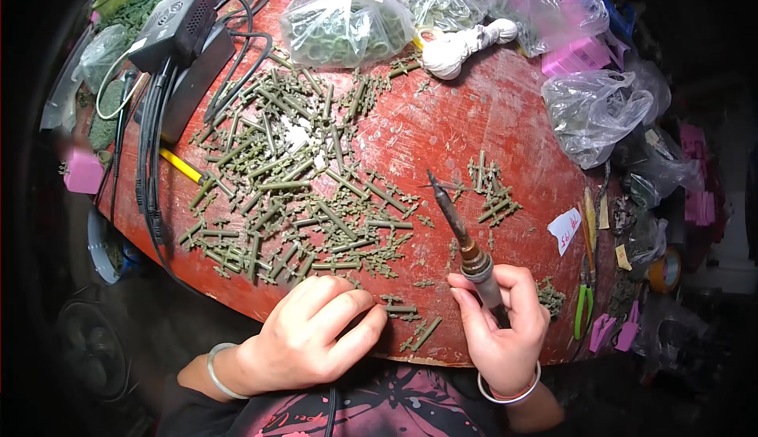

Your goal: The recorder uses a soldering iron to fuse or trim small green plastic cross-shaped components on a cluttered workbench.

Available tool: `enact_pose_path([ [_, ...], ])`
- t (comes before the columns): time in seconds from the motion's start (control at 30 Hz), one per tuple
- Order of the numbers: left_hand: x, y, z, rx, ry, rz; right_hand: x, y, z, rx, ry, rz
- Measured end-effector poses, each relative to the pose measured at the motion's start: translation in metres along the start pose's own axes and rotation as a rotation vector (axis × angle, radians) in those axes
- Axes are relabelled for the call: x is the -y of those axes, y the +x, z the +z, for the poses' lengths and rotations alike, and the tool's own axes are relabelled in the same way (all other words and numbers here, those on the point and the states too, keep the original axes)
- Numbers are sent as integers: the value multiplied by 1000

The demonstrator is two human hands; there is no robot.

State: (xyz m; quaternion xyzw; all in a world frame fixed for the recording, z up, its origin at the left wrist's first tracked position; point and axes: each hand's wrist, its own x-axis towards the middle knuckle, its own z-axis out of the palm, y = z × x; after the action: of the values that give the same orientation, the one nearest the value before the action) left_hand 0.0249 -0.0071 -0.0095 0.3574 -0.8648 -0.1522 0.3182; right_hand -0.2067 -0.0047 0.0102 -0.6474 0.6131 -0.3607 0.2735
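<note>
My right hand (509,326) grips a soldering iron (474,262) by its handle. The iron's dark, thin tip points up and away over the red table. At the table's near edge my left hand (320,330) is closed, its fingers curled down; whatever they hold, if anything, is hidden. Just beyond the left hand spreads a big heap of small olive-green plastic parts (335,221), rods with knobbly side pieces. A few loose parts (427,333) lie between my hands. Behind the iron's tip is a smaller group of the same parts (495,210).
A black power box (175,26) with thick cables stands at the far left, beside a yellow-handled tool (181,165). Clear bags of green parts (347,30) and a white yarn bundle (446,56) lie at the back. Green-handled pliers (583,311) rest near the right edge.
</note>
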Motion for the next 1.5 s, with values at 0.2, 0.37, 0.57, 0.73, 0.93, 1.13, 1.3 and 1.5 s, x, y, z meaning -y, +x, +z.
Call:
enact_pose_path([
  [0.2, 1, 1, 9, -18, 42, 48, -4, -3, 2, 67, 13, 34],
  [0.37, 2, 2, 10, -30, 54, 64, -3, 1, 8, 69, -36, -59],
  [0.57, 3, 5, 13, -33, 58, 71, 2, -5, -3, 62, -25, -56],
  [0.73, 4, 11, 10, 6, 47, 90, -10, -27, -21, 51, -97, -53],
  [0.93, 2, 11, 11, 6, 50, 60, -18, -51, -35, 104, -175, -64],
  [1.13, 2, 9, 11, -1, 35, 37, -3, -28, -13, 88, -52, -111],
  [1.3, 2, 8, 12, -13, 47, 47, 4, -7, 5, 164, -50, -201],
  [1.5, 2, 9, 12, -4, 56, 49, 4, -3, 8, 177, -90, -195],
])
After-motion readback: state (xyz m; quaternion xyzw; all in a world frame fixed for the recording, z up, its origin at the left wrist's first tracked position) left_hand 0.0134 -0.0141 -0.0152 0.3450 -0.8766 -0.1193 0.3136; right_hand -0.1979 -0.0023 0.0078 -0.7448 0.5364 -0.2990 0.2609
